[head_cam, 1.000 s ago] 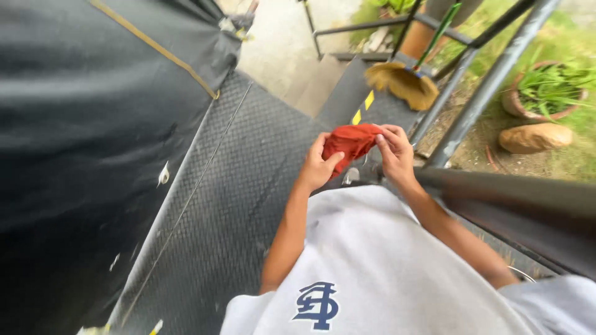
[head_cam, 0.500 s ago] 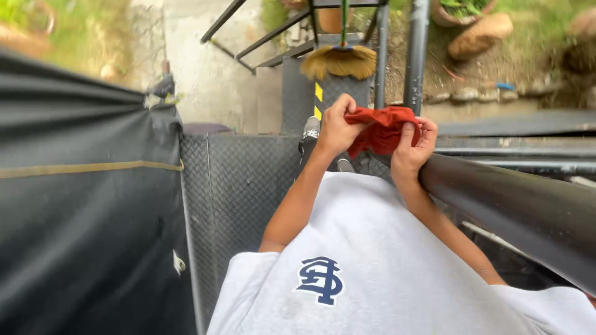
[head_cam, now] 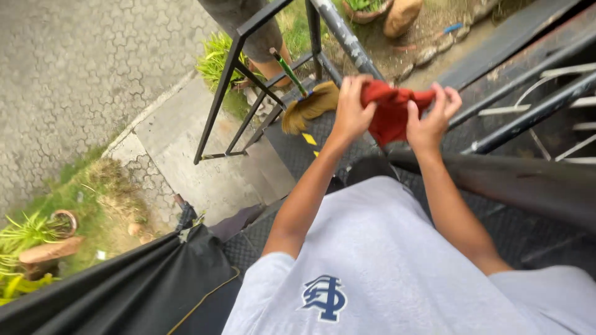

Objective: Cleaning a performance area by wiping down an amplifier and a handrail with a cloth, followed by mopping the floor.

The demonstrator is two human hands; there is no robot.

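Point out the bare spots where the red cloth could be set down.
Both hands, left hand and right hand, hold the red cloth. Bare: the concrete slab between grass and black railing, and the paving beyond. Crowded: around the broom.

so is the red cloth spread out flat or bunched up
Bunched up. The red cloth hangs crumpled in folds between the left hand and right hand, both gripping it, with no flat face showing.

A second person [head_cam: 248,25] beside the black railing [head_cam: 236,62] is cut off by the top edge. The broom [head_cam: 310,102] handle vanishes behind the bars, and the red cloth [head_cam: 391,111] hides part of each hand's fingers.
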